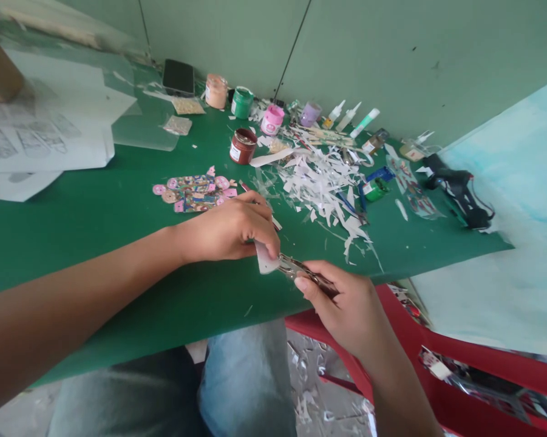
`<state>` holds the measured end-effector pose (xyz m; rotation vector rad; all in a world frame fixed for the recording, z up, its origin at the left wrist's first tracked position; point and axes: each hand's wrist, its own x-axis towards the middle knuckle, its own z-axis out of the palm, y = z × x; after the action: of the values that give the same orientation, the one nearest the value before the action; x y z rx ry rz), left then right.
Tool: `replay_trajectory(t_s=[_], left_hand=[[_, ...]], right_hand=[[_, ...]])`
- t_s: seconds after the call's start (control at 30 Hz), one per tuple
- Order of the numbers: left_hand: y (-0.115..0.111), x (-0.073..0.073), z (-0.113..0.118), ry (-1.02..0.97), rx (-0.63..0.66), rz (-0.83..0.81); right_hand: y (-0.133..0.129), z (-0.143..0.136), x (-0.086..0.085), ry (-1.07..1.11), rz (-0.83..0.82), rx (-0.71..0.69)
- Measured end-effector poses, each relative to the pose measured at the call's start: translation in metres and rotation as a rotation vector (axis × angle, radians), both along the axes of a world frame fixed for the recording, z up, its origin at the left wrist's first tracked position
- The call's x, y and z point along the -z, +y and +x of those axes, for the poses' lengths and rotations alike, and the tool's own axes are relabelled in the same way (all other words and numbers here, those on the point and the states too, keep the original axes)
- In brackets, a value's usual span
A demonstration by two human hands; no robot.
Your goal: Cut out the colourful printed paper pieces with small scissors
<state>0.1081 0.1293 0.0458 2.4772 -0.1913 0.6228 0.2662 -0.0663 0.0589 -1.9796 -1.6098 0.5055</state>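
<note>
My left hand (237, 227) pinches a small pale, whitish-pink piece (266, 262) with a tiny dark spot near its lower edge. My right hand (341, 297) is wrapped round a shiny metal plier-like hand punch (300, 270), whose jaws meet the piece's right edge. Whether the jaws are pressed onto it, I cannot tell. Just behind my left hand lies a cluster of colourful printed cut-outs (195, 193) with pink round tabs. A thin reddish stick is partly hidden behind my left fingers.
White paper scraps (316, 179) heap across the green table (132, 243). Paint jars stand behind, including a dark red jar (243, 147) and a pink jar (272, 120). Printed sheets (50, 121) lie at left. A black device (458, 191) sits right, above a red chair (405, 315).
</note>
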Motion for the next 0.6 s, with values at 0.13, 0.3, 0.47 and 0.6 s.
replay_trajectory(t_s=[0.13, 0.3, 0.47, 0.6], left_hand=[[0.0, -0.002, 0.0, 0.052, 0.025, 0.008], [-0.002, 0.001, 0.0, -0.08, -0.01, 0.015], [-0.007, 0.002, -0.003, -0.24, -0.088, 0.018], [-0.006, 0.005, -0.003, -0.301, -0.14, 0.08]], right_hand=[[0.0, 0.001, 0.0, 0.016, -0.016, -0.007], [0.0, 0.006, -0.004, 0.027, -0.05, 0.016], [-0.003, 0.019, 0.002, -0.05, -0.006, 0.063], [0.011, 0.039, 0.026, -0.293, 0.137, 0.199]])
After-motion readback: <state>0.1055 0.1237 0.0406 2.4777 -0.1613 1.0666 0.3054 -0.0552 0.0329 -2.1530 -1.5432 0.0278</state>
